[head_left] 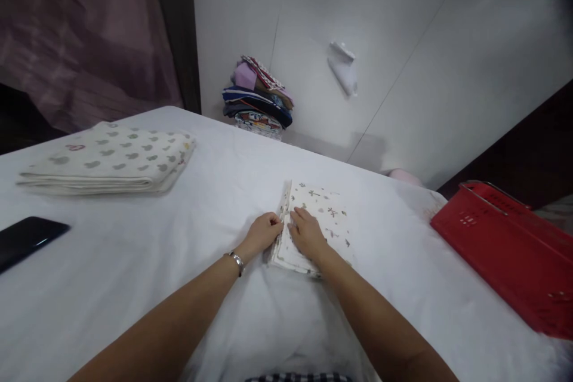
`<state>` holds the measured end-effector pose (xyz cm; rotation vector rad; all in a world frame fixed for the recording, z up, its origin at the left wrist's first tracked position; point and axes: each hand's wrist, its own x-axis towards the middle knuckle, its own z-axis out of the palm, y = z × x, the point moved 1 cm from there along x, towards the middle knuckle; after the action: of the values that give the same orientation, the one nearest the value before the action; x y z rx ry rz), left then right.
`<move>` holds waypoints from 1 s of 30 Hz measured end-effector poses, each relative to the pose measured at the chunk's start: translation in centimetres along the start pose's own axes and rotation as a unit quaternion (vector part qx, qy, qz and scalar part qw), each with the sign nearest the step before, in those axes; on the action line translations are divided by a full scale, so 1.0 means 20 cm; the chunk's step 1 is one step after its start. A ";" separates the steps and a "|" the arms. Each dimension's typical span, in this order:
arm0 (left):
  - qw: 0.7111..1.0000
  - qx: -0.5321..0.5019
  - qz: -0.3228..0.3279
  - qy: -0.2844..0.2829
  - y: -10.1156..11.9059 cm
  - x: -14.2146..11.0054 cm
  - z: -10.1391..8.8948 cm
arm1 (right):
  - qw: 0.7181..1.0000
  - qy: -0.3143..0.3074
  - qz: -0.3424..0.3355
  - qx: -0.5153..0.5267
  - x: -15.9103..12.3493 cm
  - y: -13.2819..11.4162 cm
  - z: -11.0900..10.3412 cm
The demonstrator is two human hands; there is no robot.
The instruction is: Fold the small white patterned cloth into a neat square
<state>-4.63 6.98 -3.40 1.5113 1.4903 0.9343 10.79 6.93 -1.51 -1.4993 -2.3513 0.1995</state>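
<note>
A folded white cloth [324, 221] with a small brownish print lies on the white bed sheet in front of me. At its left edge my left hand [265, 230], a silver watch on the wrist, has its fingers closed on the layered folds; the fingertips are partly hidden. My right hand [308, 234] rests on the cloth's top, palm down with the fingers stretched out, close to that same edge.
To the left lie a larger folded cloth [120, 158] with grey shapes and a dark phone [29, 239]. A red plastic basket [501, 256] is at the right. Beyond the bed's far edge stands a pile of folded clothes [259, 98]; a crumpled white item [344, 70] lies farther off.
</note>
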 end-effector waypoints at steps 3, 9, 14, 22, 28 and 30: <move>1.000 0.011 0.010 -0.001 0.00 0.00 0.00 | 0.999 -0.017 0.018 -0.024 -0.03 -0.01 0.04; 1.000 0.018 0.019 0.001 -0.01 0.00 0.01 | 0.997 -0.059 0.039 -0.035 -0.05 -0.04 0.02; 1.000 0.023 0.014 -0.002 -0.02 0.00 0.01 | 0.992 -0.122 0.027 -0.009 -0.19 -0.04 -0.06; 1.000 0.014 -0.007 -0.005 0.00 -0.01 0.00 | 0.993 -0.098 0.047 -0.039 -0.20 0.16 -0.19; 1.000 0.014 0.002 -0.016 -0.01 -0.01 0.00 | 0.986 -0.125 0.086 -0.068 -0.15 0.31 -0.15; 1.000 0.017 0.006 -0.014 -0.02 -0.01 0.00 | 0.988 -0.105 0.084 -0.071 -0.16 0.33 -0.15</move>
<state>-4.82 6.74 -3.79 1.5529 1.4865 0.8960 18.68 6.78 -1.32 -1.8275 -2.4445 0.2457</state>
